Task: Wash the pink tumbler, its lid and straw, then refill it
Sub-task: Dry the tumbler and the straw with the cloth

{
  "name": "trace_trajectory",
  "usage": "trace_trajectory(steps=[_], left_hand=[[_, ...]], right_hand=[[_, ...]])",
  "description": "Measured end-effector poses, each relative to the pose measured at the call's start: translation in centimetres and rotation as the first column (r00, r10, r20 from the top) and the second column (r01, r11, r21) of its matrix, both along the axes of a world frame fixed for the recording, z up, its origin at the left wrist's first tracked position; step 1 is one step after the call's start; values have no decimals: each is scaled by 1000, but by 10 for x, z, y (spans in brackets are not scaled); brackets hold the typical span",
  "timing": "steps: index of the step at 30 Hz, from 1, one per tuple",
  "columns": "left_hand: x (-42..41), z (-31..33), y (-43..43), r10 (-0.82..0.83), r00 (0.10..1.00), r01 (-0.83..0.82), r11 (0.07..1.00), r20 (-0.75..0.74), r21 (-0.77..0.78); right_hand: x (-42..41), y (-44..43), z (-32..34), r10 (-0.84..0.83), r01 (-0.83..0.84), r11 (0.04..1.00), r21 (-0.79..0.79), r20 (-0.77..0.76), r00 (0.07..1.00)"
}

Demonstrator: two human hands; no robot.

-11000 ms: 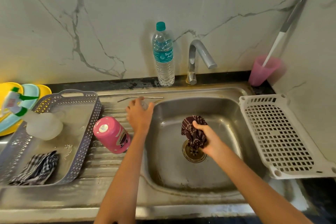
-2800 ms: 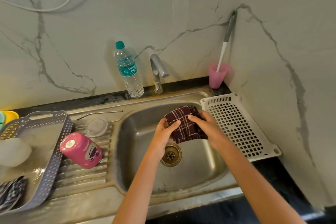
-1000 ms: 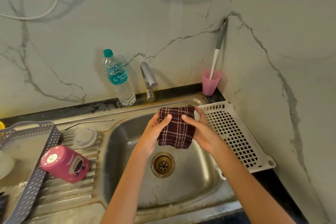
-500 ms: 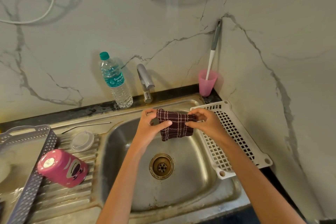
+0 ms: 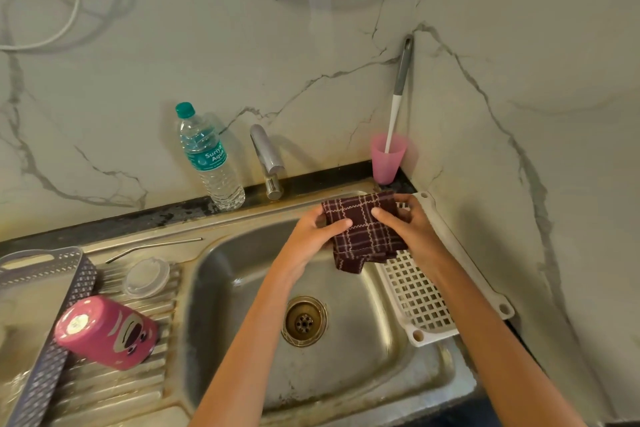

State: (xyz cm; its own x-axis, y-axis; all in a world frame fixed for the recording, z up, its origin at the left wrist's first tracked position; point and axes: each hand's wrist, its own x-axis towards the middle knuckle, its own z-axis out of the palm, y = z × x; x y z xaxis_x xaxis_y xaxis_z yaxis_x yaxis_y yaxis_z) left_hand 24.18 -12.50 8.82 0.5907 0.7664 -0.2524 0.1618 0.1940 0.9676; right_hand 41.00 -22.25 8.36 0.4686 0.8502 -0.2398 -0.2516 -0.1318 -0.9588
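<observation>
Grey perforated basket (image 5: 45, 288) at the far left edge, its rim overlapping the ribbed steel drainboard (image 5: 114, 388).

Pink tumbler (image 5: 107, 333) lies on its side on the drainboard, touching the basket's wall, base turned toward the camera. Cartoon face printed on its side: open mouth, dark eyes. Round pale sticker on the base; writing too small to read.

Clear lid (image 5: 147, 277) lies flat on the drainboard just behind the tumbler, apart from it. Bent metal straw (image 5: 152, 246) lies along the sink's back ledge behind the lid.

Water bottle (image 5: 209, 159), teal cap, stands upright on the dark worktop strip (image 5: 156, 218) against the marble wall. Teal label, white lettering: "Suriy…" over "Aqua", the first word running round the curve. Steel tap (image 5: 268, 163) stands just to its right.

Steel sink basin (image 5: 242, 357), brass-coloured drain (image 5: 304, 321) at the bottom.

Left hand (image 5: 311, 236) and right hand (image 5: 412, 229) both above the basin's back right corner, each pinching a folded maroon checked cloth (image 5: 363, 236): thumbs on the front face, fingers behind. Cloth hangs clear of the basin floor.

White slotted tray (image 5: 426, 305) sits on the sink's right edge, partly under the cloth and the right hand. Pink cup (image 5: 387, 159) in the corner behind it holds a brush handle (image 5: 398, 97), white below, grey above, leaning on the wall.
</observation>
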Motion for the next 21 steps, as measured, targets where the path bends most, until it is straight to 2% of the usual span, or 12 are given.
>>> trace_trajectory(steps=[3,6,9,11,13,15,18,19,21], left_hand=[[27,-6,0,-40,999,38,994,-12,-98],[60,-21,-1,-30,999,25,983,-22,-182],[93,-37,-6,7,1000,-15,954,-28,-301],[109,-43,-8,65,998,-63,928,-7,-366],[122,-49,-7,106,994,-107,920,-24,-378],[130,-56,-5,88,981,-128,965,-175,-231],[137,-56,-3,80,892,-28,992,-445,122],[138,-54,-4,100,878,-21,985,-468,170],[138,-52,-6,125,894,-61,985,-430,160]], right_hand=[[27,-3,-3,-100,106,993,-55,99,990],[49,0,-10,-172,211,972,-106,291,941],[68,12,-17,-174,278,952,-124,528,831],[77,21,-24,-147,327,933,-150,671,727],[82,28,-34,-118,372,912,-174,757,643],[85,32,-45,-86,387,899,-203,787,611],[86,35,-57,-34,396,888,-233,827,562],[85,35,-59,-32,403,886,-230,836,548],[82,35,-60,-27,423,878,-223,859,511]])
